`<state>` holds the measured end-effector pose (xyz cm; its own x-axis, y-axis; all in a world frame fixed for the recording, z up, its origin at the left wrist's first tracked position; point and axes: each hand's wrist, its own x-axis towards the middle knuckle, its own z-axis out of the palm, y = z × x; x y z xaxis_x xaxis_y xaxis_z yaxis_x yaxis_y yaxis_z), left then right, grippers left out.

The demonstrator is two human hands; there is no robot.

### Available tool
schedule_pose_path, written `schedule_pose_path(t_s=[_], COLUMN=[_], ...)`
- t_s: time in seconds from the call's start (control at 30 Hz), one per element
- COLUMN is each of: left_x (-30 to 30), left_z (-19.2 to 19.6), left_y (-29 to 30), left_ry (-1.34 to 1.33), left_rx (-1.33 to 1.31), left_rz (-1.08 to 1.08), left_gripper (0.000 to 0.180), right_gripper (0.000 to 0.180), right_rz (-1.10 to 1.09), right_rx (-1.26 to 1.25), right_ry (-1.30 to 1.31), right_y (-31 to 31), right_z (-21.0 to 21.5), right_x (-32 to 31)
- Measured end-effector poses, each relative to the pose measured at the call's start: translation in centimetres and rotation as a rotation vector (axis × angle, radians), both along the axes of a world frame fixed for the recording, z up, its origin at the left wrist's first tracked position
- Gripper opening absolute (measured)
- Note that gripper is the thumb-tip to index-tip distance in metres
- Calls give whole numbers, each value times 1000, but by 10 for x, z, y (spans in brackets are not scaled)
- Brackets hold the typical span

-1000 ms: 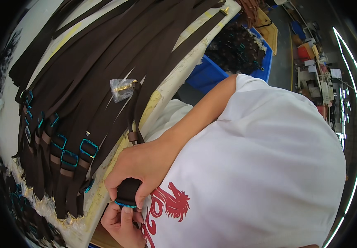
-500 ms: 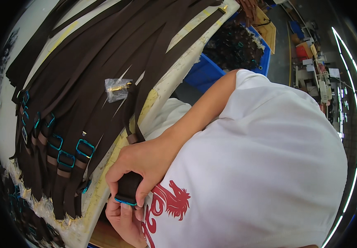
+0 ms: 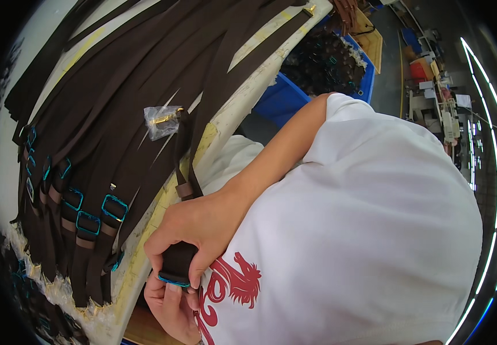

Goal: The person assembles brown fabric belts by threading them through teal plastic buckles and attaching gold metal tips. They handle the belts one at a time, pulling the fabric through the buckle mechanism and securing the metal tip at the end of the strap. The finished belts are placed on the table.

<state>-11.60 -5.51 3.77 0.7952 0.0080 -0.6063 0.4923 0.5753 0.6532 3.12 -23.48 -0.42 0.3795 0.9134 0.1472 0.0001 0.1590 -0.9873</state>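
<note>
My right hand (image 3: 194, 230) comes in from the upper right and grips a dark brown webbing strap (image 3: 178, 260) between its curled thumb and fingers. At the strap's end is a rectangular buckle with a shiny blue covering (image 3: 174, 280). Below it, my left hand (image 3: 171, 310) pinches the buckle's edge, its thumb on the near side and part of its fingers hidden. Beside my right wrist, a strap length with a small brown keeper loop (image 3: 184, 190) runs up over the table edge. Both hands are close against the white shirt front.
Many dark straps (image 3: 116, 98) cover the white worktable (image 3: 260, 57), several with blue-covered buckles (image 3: 114, 208). A small clear bag with gold hardware (image 3: 162, 121) lies on them. Beyond the arm stands a blue crate (image 3: 294, 95) full of dark strap pieces, by a wooden tray (image 3: 372, 46).
The whole view has shifted slightly. Both hands keep their hold on the strap and buckle, with hardly any change in finger position.
</note>
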Motion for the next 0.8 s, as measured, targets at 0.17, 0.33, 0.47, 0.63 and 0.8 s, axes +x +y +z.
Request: schedule_pose_path(t_s=[0.17, 0.33, 0.47, 0.63, 0.8], left_x=[-9, 0, 4, 18, 25], left_z=[7, 2, 4, 32, 35], left_y=[3, 3, 4, 12, 17], left_ry=[2, 24, -59, -531, -564], left_rx=[626, 359, 375, 1134, 885], left_rz=[-109, -61, -51, -345, -242], left_gripper=[12, 11, 24, 28, 27], right_gripper=[51, 51, 54, 62, 62], right_rz=[21, 34, 77, 139, 263], right_rx=[-18, -14, -89, -102, -109], right_ry=[-26, -26, -26, 110, 194], right_y=[1, 0, 1, 9, 15], right_z=[-3, -1, 3, 1, 6], right_x=[1, 2, 5, 4, 2])
